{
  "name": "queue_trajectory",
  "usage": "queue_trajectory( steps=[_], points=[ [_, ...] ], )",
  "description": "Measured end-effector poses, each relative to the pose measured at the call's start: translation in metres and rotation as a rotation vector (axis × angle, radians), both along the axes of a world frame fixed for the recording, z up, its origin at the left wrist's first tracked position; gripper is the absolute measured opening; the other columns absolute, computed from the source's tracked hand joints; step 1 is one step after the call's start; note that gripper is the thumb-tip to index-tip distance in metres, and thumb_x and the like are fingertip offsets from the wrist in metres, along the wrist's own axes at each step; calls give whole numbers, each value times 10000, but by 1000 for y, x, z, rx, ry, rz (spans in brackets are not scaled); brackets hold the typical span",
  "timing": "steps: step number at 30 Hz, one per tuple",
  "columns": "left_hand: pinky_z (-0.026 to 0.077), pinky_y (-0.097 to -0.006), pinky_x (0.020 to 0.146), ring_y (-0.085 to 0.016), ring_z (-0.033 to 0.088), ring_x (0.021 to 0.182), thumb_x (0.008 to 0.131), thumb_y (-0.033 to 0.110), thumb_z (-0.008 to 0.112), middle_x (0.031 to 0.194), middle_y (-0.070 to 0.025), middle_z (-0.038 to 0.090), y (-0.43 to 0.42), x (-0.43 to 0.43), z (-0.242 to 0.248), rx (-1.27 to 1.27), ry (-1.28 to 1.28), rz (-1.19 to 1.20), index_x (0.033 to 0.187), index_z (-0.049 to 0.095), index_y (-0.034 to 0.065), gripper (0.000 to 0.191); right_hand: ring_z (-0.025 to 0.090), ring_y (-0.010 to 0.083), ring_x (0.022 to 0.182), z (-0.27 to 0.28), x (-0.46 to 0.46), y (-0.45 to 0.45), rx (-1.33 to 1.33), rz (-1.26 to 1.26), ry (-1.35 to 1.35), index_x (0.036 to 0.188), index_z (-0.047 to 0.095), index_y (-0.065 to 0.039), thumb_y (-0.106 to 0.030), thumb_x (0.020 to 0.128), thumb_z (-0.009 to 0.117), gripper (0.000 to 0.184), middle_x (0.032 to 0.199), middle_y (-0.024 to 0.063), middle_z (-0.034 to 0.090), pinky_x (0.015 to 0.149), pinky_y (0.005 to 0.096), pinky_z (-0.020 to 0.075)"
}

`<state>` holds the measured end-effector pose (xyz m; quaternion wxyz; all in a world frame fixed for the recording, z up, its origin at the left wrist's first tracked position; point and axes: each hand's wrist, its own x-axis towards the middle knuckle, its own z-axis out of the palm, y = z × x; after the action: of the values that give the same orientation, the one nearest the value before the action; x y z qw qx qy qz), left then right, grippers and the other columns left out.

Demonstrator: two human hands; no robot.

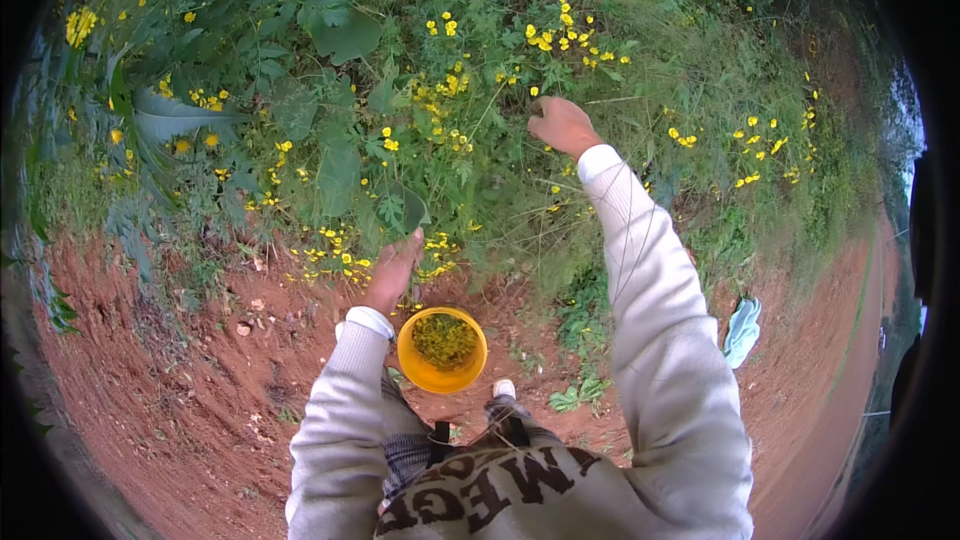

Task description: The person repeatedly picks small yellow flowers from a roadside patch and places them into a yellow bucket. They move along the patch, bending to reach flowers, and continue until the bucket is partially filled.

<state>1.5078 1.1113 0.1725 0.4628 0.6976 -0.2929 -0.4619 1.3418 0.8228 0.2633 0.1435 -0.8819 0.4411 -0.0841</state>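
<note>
My right hand [564,125] reaches out into the flowering plants, its fingers curled just below a small yellow flower [534,91]. The fingertips are turned away, so what they hold is hidden. My left hand [395,270] is at the lower edge of the foliage, close under a broad green leaf [415,208] and beside yellow blossoms [345,258]. Just below it is a yellow bucket [406,369], with a heap of picked yellow flower heads [444,341] inside. I cannot tell whether the left fingers grip the bucket's handle or a stem.
Yellow-flowered plants [566,37] cover the bank ahead, with dry stalks [577,229] near my right forearm. Reddish bare soil [247,367] slopes around my feet, where a white shoe [504,388] shows. A pale green cloth [742,331] lies at the right. A dirt track [840,375] runs beyond.
</note>
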Motion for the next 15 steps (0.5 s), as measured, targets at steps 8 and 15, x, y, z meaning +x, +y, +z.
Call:
queue_trajectory(
  steps=[8, 15],
  points=[
    [262, -279, 557, -119, 298, 563, 906, 471, 489, 581, 21, 363, -6, -5, -9, -47, 63, 18, 603, 426, 94, 488, 508, 173, 515, 45, -6, 7, 704, -151, -300, 865, 539, 54, -244, 897, 477, 306, 657, 80, 494, 579, 347, 558],
    [272, -282, 584, -138, 301, 582, 883, 509, 495, 591, 13, 350, -2, -8, 1, 9, 59, 8, 625, 427, 102, 487, 464, 178, 430, -12, -27, 20, 779, -245, -186, 1036, 560, 52, -420, 868, 525, 502, 659, 63, 486, 440, 324, 381]
  ],
)
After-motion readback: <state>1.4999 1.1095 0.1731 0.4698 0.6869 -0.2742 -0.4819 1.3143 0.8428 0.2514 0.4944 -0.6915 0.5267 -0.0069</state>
